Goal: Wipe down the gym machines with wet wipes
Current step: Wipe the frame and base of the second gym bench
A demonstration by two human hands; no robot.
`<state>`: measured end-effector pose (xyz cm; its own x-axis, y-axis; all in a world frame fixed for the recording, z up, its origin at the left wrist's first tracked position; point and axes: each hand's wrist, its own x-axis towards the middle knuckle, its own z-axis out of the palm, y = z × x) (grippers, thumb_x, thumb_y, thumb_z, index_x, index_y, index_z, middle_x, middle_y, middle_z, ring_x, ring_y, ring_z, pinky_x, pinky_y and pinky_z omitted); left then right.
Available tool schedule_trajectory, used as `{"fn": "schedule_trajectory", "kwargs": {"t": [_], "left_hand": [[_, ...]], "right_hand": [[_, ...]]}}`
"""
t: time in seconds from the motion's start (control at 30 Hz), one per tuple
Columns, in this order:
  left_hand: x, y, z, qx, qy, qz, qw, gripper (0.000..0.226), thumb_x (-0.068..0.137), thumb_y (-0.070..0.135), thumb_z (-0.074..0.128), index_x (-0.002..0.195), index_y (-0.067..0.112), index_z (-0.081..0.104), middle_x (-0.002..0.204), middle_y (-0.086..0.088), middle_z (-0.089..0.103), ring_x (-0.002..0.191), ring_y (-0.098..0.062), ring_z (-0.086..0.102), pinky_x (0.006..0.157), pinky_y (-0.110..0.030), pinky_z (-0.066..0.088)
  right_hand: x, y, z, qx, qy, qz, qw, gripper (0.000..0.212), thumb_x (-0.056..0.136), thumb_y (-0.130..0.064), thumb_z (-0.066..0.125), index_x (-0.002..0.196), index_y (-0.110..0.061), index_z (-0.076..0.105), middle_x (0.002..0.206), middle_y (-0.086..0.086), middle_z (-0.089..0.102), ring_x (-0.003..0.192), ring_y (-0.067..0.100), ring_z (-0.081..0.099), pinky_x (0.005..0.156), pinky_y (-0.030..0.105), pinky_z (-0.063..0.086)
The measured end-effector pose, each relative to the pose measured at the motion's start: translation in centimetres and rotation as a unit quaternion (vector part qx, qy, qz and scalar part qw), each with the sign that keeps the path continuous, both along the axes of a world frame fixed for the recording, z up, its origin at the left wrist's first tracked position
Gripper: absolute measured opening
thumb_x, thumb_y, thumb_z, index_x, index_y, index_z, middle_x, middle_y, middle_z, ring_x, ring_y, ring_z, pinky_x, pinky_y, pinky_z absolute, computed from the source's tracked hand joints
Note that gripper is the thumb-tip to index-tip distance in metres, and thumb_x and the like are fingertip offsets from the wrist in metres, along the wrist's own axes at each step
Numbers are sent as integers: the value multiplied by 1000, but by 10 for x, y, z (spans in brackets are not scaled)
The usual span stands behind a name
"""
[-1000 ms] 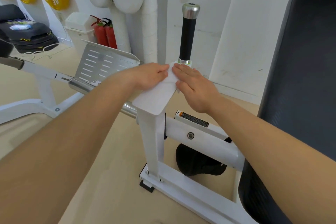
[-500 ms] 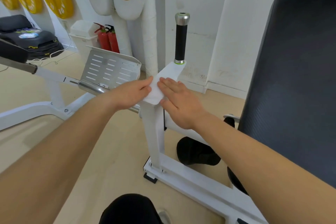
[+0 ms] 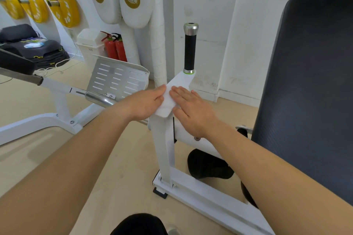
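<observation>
Both hands have drawn the wet wipe [image 3: 165, 103] back from the foot of the handle to the near end of the machine's sloped top plate [image 3: 181, 80], where its near edge now folds over the plate's lip.

Nearest, the white base frame [image 3: 210, 198] runs along the floor, and the upright post [image 3: 164, 150] rises from it to the plate. On the plate, the left hand [image 3: 146, 104] and the right hand [image 3: 192, 112] lie flat with straight fingers, pressing the wipe from either side; neither grips it. Just beyond, the black handle [image 3: 189, 51] stands upright.

Judging by this, the top plate is about finished. Whether the handle, the post, the dark back pad [image 3: 315, 91] on the right or the slotted footplate [image 3: 118, 80] on the left have been wiped cannot be told. Yellow weight plates [image 3: 60, 0] hang on the far wall.
</observation>
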<state>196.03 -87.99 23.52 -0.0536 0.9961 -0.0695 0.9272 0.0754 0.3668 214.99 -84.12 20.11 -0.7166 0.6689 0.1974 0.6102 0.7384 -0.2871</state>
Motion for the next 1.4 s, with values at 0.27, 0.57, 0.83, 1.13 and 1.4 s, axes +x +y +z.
{"fn": "schedule_trajectory", "kwargs": {"t": [0.27, 0.57, 0.83, 1.13, 1.4], "left_hand": [[9, 75, 2, -28, 26, -2, 999, 52, 110, 36, 23, 160, 32, 11, 161, -12, 32, 143, -31, 38, 112, -33, 30], [18, 83, 5, -20, 6, -8, 1000, 52, 110, 35, 23, 160, 29, 13, 165, -4, 23, 148, -26, 31, 117, -30, 21], [24, 7, 1, 21, 77, -23, 997, 51, 110, 29, 31, 160, 22, 22, 167, 7, 11, 150, -15, 25, 119, -29, 21], [34, -26, 12, 167, 39, 100, 980, 20, 94, 33, 64, 111, 35, 74, 117, 9, 71, 107, -18, 62, 85, -31, 50], [36, 26, 23, 218, -79, 116, 966, 19, 87, 20, 75, 83, 34, 62, 90, 12, 67, 84, -14, 61, 76, -27, 46]], "right_hand": [[2, 72, 3, -5, 9, -23, 1000, 56, 108, -32, 27, 160, -16, 18, 168, -1, 11, 154, 10, 5, 121, 26, -5], [1, 69, -1, -31, 41, -21, 998, 67, 98, -43, 17, 160, -16, 18, 168, -2, 13, 154, 11, 4, 125, 31, 0], [8, 5, 10, -37, 48, 22, 998, 53, 106, -29, 35, 158, -17, 29, 166, -3, 22, 153, 10, 13, 121, 22, 7], [5, 5, 18, -103, 182, -71, 975, 25, 95, -26, 63, 120, -22, 66, 124, -4, 54, 108, 16, 57, 92, 30, 47], [-1, 35, 23, -150, 272, -121, 943, 17, 93, -10, 61, 91, -26, 68, 79, -17, 62, 71, 1, 57, 63, 12, 43]]}}
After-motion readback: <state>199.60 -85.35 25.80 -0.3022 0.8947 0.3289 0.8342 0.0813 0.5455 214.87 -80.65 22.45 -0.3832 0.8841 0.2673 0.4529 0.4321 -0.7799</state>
